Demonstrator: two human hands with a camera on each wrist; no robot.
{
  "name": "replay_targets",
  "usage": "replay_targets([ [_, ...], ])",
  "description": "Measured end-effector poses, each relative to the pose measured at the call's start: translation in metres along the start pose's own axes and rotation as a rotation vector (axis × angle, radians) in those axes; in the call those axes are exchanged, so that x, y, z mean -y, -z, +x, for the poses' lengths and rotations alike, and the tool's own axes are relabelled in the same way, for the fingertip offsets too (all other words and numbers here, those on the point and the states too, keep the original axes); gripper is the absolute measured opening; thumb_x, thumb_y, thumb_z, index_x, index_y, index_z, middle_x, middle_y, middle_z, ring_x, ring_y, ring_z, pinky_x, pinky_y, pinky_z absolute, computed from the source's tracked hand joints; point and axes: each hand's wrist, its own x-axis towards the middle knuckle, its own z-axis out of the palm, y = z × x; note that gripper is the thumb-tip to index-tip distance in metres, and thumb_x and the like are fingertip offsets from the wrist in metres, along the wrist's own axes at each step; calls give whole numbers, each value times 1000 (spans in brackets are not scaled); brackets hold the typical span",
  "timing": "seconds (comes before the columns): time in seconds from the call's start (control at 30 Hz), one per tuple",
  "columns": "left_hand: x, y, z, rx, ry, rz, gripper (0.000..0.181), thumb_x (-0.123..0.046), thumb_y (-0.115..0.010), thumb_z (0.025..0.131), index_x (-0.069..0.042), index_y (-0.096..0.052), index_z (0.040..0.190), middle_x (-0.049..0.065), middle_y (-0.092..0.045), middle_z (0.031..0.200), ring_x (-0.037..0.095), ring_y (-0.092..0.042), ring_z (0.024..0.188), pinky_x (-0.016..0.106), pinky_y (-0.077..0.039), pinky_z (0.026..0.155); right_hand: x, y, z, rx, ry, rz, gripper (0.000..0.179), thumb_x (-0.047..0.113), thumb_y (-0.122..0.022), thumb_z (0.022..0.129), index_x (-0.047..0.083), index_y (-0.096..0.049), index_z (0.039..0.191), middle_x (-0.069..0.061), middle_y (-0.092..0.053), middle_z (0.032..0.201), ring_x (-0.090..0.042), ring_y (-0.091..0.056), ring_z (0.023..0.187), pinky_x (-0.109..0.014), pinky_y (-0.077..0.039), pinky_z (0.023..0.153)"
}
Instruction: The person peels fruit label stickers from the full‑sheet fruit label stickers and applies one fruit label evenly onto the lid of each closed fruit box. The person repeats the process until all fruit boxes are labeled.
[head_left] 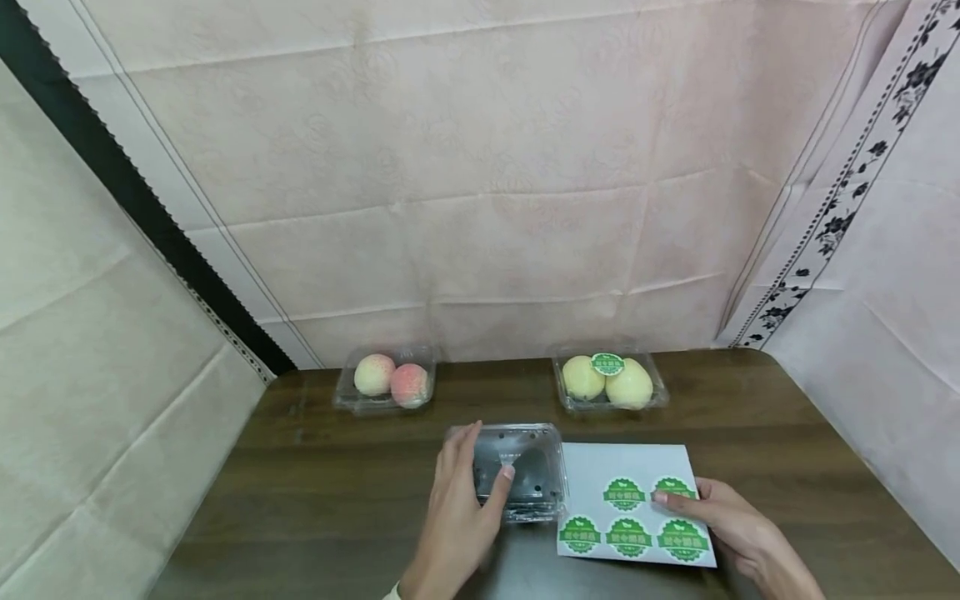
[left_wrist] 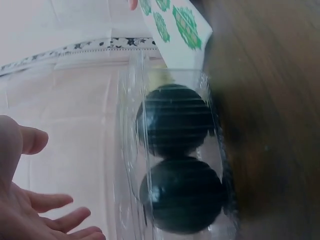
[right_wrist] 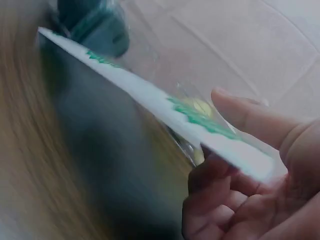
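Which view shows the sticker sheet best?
Head: nearly the whole sheet faces it, five stickers showing. Left wrist shows it slanted and cut off at the top; right wrist sees it almost edge-on.

on the wooden desk (head_left: pixel 315 483), a clear clamshell (head_left: pixel 347 397) of peaches (head_left: pixel 375 375) sits near the far-left corner, a stickered clamshell (head_left: pixel 658 395) of pale-yellow fruits (head_left: pixel 630 387) by the far edge.

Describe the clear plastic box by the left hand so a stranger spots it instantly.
On the brown wooden table, find the white paper sheet of round green stickers. Just left of it sits the clear rectangular plastic box. It alone holds two dark round objects.
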Motion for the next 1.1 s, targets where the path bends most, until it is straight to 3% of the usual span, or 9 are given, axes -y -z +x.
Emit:
replay_targets([
  [0.07, -4, -2, 0, 5, -37, 8, 63, -40, -66, 95, -18, -42, 150, -2, -39, 149, 20, -38, 138, 51, -41, 107, -3, -2, -1, 75, 15, 120, 30, 18, -58, 102, 0, -60, 126, -11, -74, 109, -23, -71, 98, -37, -58, 82],
  [0.13, -7, -3, -1, 17, -74, 11, 60, -41, -64, 96, -17, -46, 147, -3, -42, 147, 19, -39, 136, 50, -42, 106, -4, -5, -2, 99, 27, 177, 28, 16, -57, 102, 6, -58, 127, -7, -73, 111, -21, -70, 100, -36, -58, 84],
  [0.33, -18, -9, -5, 56, -196, 36, 50, -45, -60, 98, -23, -52, 142, -5, -49, 140, 16, -46, 129, 47, -46, 101, 1, -18, -9, 59, 57, 163, 36, 17, -56, 102, 5, -47, 134, -9, -72, 113, -23, -70, 101, -38, -58, 84],
  [0.5, -26, -18, -12, 70, -271, 43, 42, -39, -64, 97, -25, -58, 136, -8, -54, 132, 12, -50, 123, 44, -48, 99, 6, -25, -16, -8, 82, 117, 38, 18, -58, 101, -1, -48, 132, -10, -73, 109, -24, -71, 96, -39, -59, 79],
  [0.67, -31, -25, -18, 99, -278, 21, 40, -41, -62, 97, -27, -60, 134, -10, -55, 129, 10, -50, 122, 43, -49, 98, 14, -30, -24, -98, 62, 80, 34, 21, -60, 100, 0, -57, 127, -7, -74, 105, -20, -71, 93, -35, -58, 77],
  [0.83, -39, -26, -18, 125, -259, -10, 39, -50, -57, 98, -32, -59, 133, -13, -55, 126, 8, -51, 119, 42, -50, 96, 30, -38, -33, -189, 56, 36, 41, 24, -61, 99, 1, -54, 132, -8, -74, 108, -21, -71, 94, -36, -58, 77],
  [1.1, -54, -30, -19, 130, -286, -66, 37, -40, -66, 95, -32, -60, 131, -17, -56, 124, 5, -51, 114, 38, -50, 94, 62, -58, -50, -317, 76, -26, 49, 25, -63, 98, -1, -48, 137, -13, -71, 114, -25, -71, 96, -39, -59, 75],
])
